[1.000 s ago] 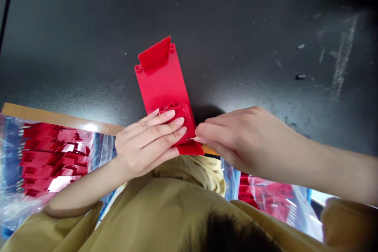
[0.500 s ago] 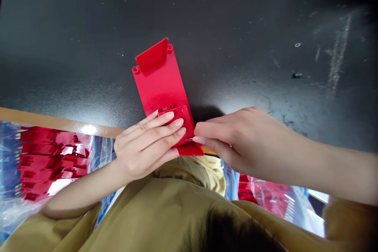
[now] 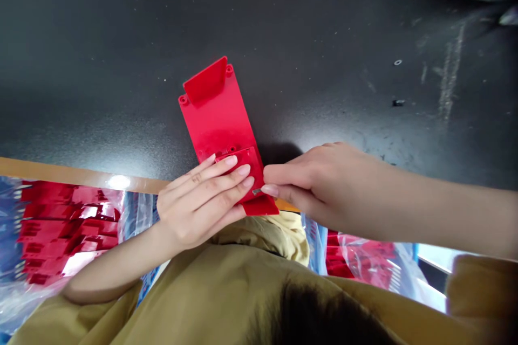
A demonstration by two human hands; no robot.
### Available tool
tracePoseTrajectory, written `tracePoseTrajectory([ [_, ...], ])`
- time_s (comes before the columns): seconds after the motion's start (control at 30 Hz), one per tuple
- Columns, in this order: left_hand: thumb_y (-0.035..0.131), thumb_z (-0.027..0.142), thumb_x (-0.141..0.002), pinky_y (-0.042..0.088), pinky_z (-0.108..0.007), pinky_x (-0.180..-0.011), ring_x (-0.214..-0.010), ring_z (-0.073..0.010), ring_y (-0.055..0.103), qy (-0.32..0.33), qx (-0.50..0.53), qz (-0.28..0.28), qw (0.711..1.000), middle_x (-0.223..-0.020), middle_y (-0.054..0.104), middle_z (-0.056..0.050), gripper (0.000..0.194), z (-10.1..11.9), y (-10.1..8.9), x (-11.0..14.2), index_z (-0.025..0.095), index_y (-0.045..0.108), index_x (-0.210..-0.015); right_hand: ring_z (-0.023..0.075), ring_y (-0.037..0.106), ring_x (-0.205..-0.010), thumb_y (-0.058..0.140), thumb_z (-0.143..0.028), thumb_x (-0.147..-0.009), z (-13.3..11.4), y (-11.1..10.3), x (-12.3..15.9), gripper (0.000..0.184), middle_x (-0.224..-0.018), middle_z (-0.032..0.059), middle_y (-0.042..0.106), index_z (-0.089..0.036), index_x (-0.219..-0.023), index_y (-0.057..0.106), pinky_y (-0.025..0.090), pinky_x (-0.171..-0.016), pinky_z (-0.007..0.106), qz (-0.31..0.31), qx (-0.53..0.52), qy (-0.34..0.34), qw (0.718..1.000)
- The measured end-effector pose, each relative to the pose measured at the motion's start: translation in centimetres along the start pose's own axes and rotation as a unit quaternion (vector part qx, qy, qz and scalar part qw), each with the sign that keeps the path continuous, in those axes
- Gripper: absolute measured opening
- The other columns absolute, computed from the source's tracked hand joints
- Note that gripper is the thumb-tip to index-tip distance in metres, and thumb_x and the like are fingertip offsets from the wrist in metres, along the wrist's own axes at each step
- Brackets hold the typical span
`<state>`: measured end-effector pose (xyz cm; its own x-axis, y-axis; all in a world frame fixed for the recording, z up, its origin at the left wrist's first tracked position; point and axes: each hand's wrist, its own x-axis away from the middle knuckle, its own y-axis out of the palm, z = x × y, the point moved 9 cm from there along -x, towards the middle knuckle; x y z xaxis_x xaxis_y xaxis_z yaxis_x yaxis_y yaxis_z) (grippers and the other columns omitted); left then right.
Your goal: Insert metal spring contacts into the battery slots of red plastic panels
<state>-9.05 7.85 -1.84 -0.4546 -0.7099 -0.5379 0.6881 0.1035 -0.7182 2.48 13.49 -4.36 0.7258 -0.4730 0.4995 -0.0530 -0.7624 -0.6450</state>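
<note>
Left hand (image 3: 194,210) lay flat with its fingers close together, pressing down on a small red plastic plate (image 3: 243,164), while the right hand (image 3: 315,186) pinched a tiny metal sliver (image 3: 256,192) between thumb and forefinger, right at the plate's edge; what the sliver was could not be told at this size. The plate sat on a long red plastic panel (image 3: 214,118), which lay on a black tabletop (image 3: 324,64) with its near end just past a tan strip (image 3: 81,175) along the table's edge. The moulding looked light and stiff, though its glossy faces would likely prove slippery, so the long side edges appeared the surest place to take hold of it. Flat pressure from above seemed to keep it steady. The panel shone a saturated red, with an angled flange (image 3: 205,81) at its far end, a round post (image 3: 229,69) at one corner and a matching post (image 3: 183,99) at the other. A short red tab (image 3: 261,206) showed at its near end, below the hands. Clear plastic bags of stacked red parts lay on either side, one at left (image 3: 68,221) and one at right (image 3: 364,261), and an olive garment (image 3: 243,291) filled the foreground.
</note>
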Motion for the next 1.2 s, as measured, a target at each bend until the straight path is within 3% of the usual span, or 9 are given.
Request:
tracePoseTrajectory([
  [0.17, 0.070, 0.031, -0.089, 0.052, -0.033, -0.109, -0.116, -0.0193, 0.068, 0.005, 0.007, 0.018, 1.000, -0.111, 0.076, -0.008, 0.031, 0.0, -0.2, 0.0, 0.011, 0.069, -0.113, 0.0072, 0.031, -0.046, 0.035, -0.042, -0.103, 0.7, 0.1, 0.4, 0.038, -0.052, -0.0078, 0.035, -0.020, -0.072, 0.039, 0.022, -0.050, 0.023, -0.043, -0.134, 0.007, 0.990],
  [0.4, 0.073, 0.031, -0.086, 0.053, -0.033, -0.107, -0.113, -0.0201, 0.069, 0.015, -0.010, 0.015, 1.000, -0.109, 0.077, -0.009, 0.033, 0.2, -0.2, -0.2, 0.010, 0.069, -0.112, 0.0087, 0.032, -0.047, 0.037, -0.038, -0.103, -0.2, 0.3, 0.3, 0.034, -0.055, -0.0067, 0.043, -0.020, -0.073, 0.040, 0.022, -0.052, 0.025, -0.014, -0.014, -0.036, 0.999],
  [0.63, 0.073, 0.031, -0.086, 0.059, -0.036, -0.101, -0.109, -0.0219, 0.071, 0.011, -0.015, 0.019, 1.000, -0.108, 0.077, -0.008, 0.031, 0.2, -0.2, -0.3, 0.012, 0.070, -0.110, 0.0095, 0.033, -0.045, 0.036, -0.035, -0.103, -0.7, 0.1, 0.4, 0.032, -0.054, -0.0056, 0.043, -0.021, -0.077, 0.047, 0.016, -0.051, 0.026, -0.005, 0.070, -0.029, 0.997],
  [0.83, 0.075, 0.029, -0.084, 0.058, -0.036, -0.101, -0.109, -0.0224, 0.071, 0.015, -0.014, 0.021, 1.000, -0.107, 0.078, -0.009, 0.031, 0.2, -0.4, -0.4, 0.010, 0.070, -0.108, 0.0094, 0.032, -0.044, 0.039, -0.033, -0.102, -0.9, 0.0, 0.5, 0.029, -0.054, -0.0052, 0.044, -0.022, -0.080, 0.053, 0.016, -0.051, 0.026, 0.005, 0.071, -0.039, 0.997],
  [1.2, 0.071, 0.031, -0.088, 0.060, -0.037, -0.099, -0.109, -0.0225, 0.071, 0.010, -0.009, 0.016, 1.000, -0.108, 0.077, -0.007, 0.028, 0.1, -0.3, -0.3, 0.014, 0.070, -0.109, 0.0111, 0.031, -0.042, 0.040, -0.032, -0.099, -0.4, 0.2, 0.2, 0.030, -0.048, -0.0051, 0.040, -0.023, -0.074, 0.053, 0.019, -0.051, 0.027, -0.025, 0.082, 0.031, 0.996],
])
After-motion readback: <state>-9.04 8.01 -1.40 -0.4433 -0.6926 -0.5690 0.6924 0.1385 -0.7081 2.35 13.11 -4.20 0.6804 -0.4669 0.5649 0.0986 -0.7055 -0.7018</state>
